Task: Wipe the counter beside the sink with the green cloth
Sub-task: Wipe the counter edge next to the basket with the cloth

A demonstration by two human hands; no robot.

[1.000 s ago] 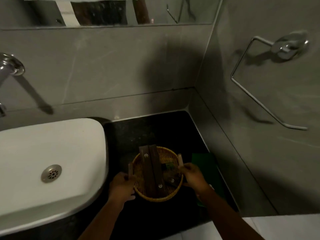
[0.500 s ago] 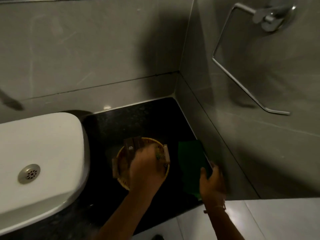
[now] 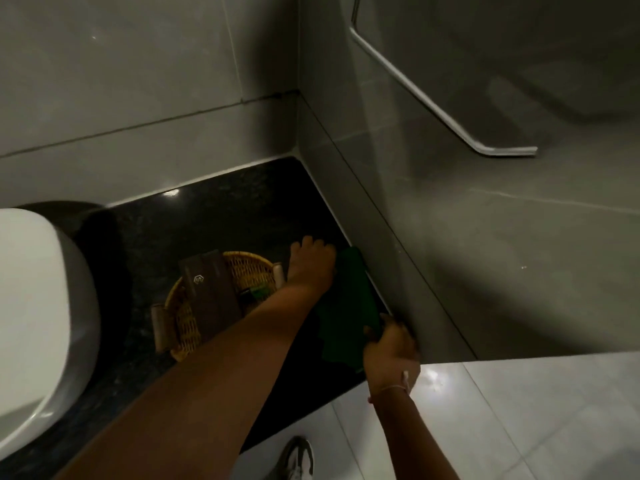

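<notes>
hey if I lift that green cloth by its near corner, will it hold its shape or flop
The green cloth will probably flop: it lies flat and folded on the black counter, its near edge already rumpled where the right hand pinches it. It looks thin, so likely light. The left hand pressing its far end should stop it sliding.

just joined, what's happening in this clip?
A person is getting hold of the green cloth, which lies on the black counter against the right wall. The left hand presses on the cloth's far end; the right hand pinches its near edge. A wicker basket stands between cloth and sink. Wiping has not started.
</notes>
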